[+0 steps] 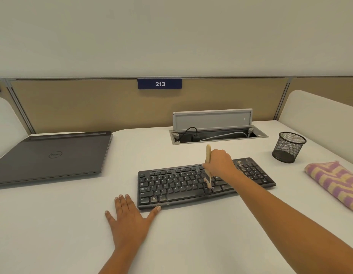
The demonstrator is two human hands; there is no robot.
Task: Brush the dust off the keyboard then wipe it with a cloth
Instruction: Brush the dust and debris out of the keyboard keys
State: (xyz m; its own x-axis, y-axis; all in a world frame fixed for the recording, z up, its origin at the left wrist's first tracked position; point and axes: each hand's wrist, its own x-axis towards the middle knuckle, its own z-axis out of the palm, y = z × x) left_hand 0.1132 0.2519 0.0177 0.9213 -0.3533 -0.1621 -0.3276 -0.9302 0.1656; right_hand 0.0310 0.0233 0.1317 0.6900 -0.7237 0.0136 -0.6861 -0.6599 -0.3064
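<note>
Head view: the black keyboard (181, 187) lies at the centre of the frame on the white desk (62, 224), slightly turned, with its right end farther up the frame. The right hand (221, 163) is over its right half, fingers clenched round a wooden brush (208, 153). The handle tip sticks up above the knuckles, and the pale bristles rest on the keys just right of the letter block. The left hand (128, 216) lies flat on the desk at the keyboard's lower left corner, its fingers (122, 200) straight and spread, grasping nothing, the thumb tip touching the front edge. Light crumbs of dust (156, 202) sit on the keys just above that thumb. The purple-and-yellow striped cloth (336, 182) lies folded at the right edge of the frame, well apart from both hands.
</note>
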